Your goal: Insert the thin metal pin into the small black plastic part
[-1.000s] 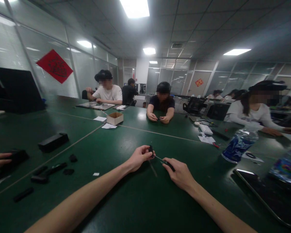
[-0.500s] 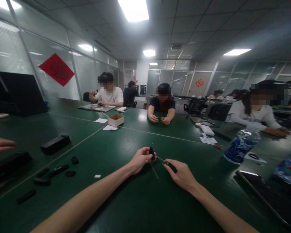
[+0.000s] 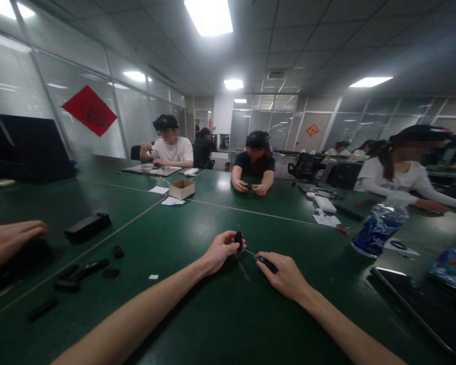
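Observation:
Above the middle of the green table [image 3: 197, 314], my left hand [image 3: 221, 252] pinches a small black part [image 3: 238, 241], held upright between thumb and fingers. My right hand [image 3: 283, 274] is closed around the dark handle of a screwdriver [image 3: 268, 263]. Its thin metal shaft points left and its tip reaches the black part; whether it sits in a screw is too small to tell. Several loose black pieces [image 3: 91, 268] lie on the table to the left of my left arm, with a small white scrap [image 3: 153, 277] nearer to it.
A co-worker's hand [image 3: 15, 241] reaches in at the left edge, near a long black block [image 3: 88, 228]. A small cardboard box [image 3: 181, 189] stands farther back. On the right are a water bottle [image 3: 380, 228] and a phone [image 3: 414, 304]. Co-workers sit around the table.
The co-worker's hand at the left has come farther into view, to the right. My hands, the black part and the screwdriver have barely moved.

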### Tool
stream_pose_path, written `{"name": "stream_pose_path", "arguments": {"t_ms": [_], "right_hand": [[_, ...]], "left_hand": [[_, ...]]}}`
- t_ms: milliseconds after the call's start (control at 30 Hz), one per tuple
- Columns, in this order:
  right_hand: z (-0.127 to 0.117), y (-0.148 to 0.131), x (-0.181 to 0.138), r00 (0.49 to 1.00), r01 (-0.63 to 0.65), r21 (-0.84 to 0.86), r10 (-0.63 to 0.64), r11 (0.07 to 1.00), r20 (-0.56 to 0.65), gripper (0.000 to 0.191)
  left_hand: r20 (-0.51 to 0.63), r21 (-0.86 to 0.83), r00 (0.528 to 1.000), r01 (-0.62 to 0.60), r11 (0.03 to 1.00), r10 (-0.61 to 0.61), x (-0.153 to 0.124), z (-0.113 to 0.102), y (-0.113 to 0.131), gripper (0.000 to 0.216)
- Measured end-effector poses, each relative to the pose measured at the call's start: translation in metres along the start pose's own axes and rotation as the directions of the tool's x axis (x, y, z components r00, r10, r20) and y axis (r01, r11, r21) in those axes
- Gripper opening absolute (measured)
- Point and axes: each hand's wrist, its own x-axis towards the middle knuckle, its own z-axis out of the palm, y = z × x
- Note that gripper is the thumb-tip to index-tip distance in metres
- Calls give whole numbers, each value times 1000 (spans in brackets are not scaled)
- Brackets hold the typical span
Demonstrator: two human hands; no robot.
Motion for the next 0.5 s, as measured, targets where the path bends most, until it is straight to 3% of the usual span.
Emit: {"name": "stream_pose_path", "arguments": {"t_ms": [300, 500], "right_hand": [[-3, -2, 0, 1000, -1, -20, 1, 1000, 30, 28], [-4, -3, -1, 1000, 0, -9, 0, 1000, -11, 28]], "left_hand": [[65, 186, 996, -72, 980, 61, -2, -1, 2, 29], [43, 124, 999, -30, 992, 25, 0, -1, 1, 32]]}}
